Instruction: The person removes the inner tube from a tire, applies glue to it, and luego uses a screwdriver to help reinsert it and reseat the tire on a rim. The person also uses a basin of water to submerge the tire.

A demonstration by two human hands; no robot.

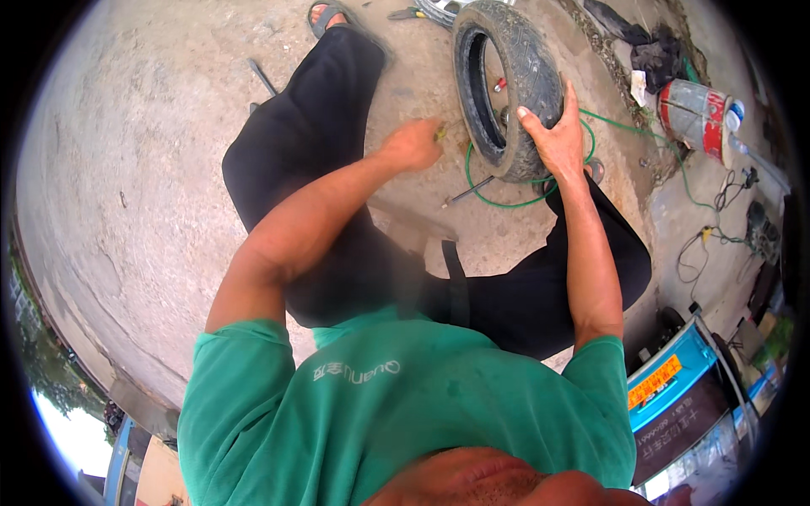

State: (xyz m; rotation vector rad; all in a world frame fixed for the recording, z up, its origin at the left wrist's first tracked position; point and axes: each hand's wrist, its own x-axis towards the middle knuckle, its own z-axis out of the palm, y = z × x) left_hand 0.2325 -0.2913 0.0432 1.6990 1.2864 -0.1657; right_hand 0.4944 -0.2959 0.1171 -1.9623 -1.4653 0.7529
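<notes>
A worn black tyre [527,76] stands tilted on the concrete in front of me. My right hand [557,139] grips its tread at the near right side, thumb and fingers spread around the rubber. Left of the tyre and apart from it, my left hand [413,143] is closed in a fist; a small yellowish bit shows at its fingertips, too small to name. Through the tyre's opening a small red object [499,85] can be seen. A thin green hose [506,205] loops on the ground around the tyre's lower end, and a short dark metal bar [472,191] lies there.
Another metal bar [263,78] lies beyond my left leg. At the far edge are a silver wheel rim [439,10] and a tool [407,13]. Over on the right stand a red-and-grey drum [693,120], tangled cables [704,240], dark cloth [658,63] and a blue machine [675,371].
</notes>
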